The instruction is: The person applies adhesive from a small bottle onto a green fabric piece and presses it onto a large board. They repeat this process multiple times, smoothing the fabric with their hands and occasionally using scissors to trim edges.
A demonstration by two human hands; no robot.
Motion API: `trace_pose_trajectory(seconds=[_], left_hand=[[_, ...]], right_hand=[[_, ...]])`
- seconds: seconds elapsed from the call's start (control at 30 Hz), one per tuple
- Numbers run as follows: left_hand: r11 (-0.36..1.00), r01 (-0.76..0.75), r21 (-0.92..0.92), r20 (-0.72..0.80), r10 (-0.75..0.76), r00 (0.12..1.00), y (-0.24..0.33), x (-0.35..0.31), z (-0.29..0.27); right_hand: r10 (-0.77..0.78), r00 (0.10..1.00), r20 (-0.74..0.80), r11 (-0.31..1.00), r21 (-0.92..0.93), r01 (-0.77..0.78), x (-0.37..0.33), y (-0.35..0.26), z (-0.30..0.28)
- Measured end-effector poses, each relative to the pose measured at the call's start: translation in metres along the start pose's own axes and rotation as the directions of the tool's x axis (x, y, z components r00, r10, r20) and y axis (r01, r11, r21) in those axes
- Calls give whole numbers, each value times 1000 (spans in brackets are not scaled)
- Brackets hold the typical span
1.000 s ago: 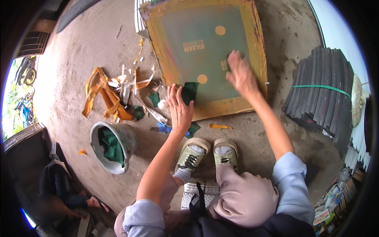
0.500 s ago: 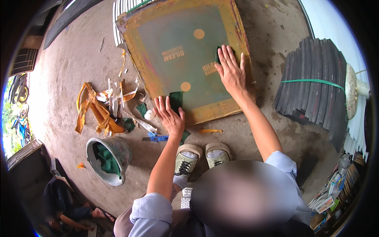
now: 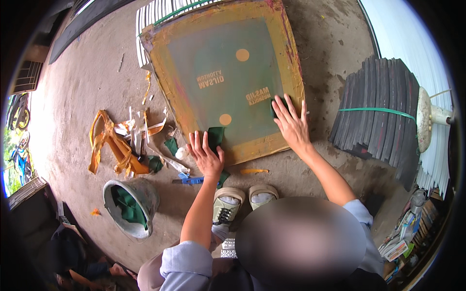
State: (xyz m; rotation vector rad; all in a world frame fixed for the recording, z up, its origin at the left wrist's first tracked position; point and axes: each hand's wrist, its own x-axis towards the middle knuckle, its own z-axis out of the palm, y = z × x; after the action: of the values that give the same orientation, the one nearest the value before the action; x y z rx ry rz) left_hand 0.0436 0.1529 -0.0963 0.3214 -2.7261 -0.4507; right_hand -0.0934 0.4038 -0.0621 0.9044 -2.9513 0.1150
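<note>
A flat, tape-edged printing screen (image 3: 199, 106) lies before me, with a greenish mesh, mirrored lettering and two round spots. My left hand (image 3: 206, 157) rests on its near left corner, fingers stretched out. Beside those fingers, partly under them, sits a dark green cloth piece (image 3: 216, 138). On the screen's right border lies my right hand (image 3: 293, 128), its fingers flat and spread. Another dark green cloth piece (image 3: 275, 109) shows at its fingertips; the rest of it is hidden under the hand.
A grey bucket (image 3: 154, 201) holding green cloth (image 3: 128, 208) stands at the left. Torn orange tape (image 3: 109, 145), scraps and a blue cutter (image 3: 189, 180) lie on the floor. Strapped dark sheets (image 3: 376, 119) stand at the right, white strips (image 3: 141, 43) behind the screen. Another person sits at the lower left.
My right hand has slid toward me along the screen's right border, with the cloth under it. My left hand stays at the near left corner. The whole view has shifted slightly.
</note>
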Motion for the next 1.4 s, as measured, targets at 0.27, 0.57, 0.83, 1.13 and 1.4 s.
trace_pose_trajectory(seconds=[0.27, 0.57, 0.83, 1.13, 1.4], left_hand=[[1000, 13, -16, 17, -13, 1000, 1, 2, 5], [1000, 9, -23, 7, -9, 1000, -2, -2, 5], [999, -1, -44, 7, 1, 1000, 0, 1, 3], [1000, 4, -30, 14, -3, 1000, -4, -1, 3], [1000, 9, -29, 1, -9, 1000, -5, -3, 6]], right_hand=[[-46, 990, -135, 978, -206, 17, 49, 10, -16], [77, 959, -271, 978, 209, -19, 49, -19, 10], [-540, 840, -49, 821, 190, 538, 30, -15, 36], [-463, 874, -151, 857, 176, 484, 66, -16, 27], [-359, 928, -99, 888, 271, 372, 51, -37, 31]])
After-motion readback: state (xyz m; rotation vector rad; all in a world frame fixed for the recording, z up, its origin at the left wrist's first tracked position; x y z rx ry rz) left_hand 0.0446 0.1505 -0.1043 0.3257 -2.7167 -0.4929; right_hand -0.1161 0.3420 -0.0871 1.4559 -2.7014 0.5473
